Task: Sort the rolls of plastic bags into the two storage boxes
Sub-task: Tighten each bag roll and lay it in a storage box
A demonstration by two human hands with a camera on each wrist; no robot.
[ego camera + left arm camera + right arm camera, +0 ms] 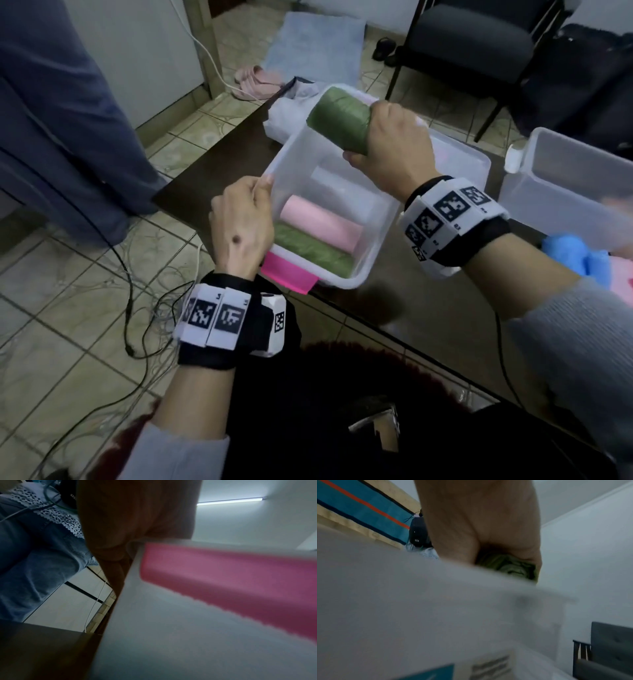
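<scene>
Over at the table's (428,308) left edge, the left hand (239,222) pinches the rim of a clear box (373,246). Inside it lie a pink roll (318,222) and a green roll (308,251), with bare floor behind them. Above that room, the right hand (394,150) wraps around another green roll (339,120). Farther right stands a second clear box (565,178).

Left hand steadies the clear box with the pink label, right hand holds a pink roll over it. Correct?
Not quite. The head view shows the right hand gripping a green roll of plastic bags, not pink. The left hand does hold the clear plastic storage box with the pink label.
</scene>
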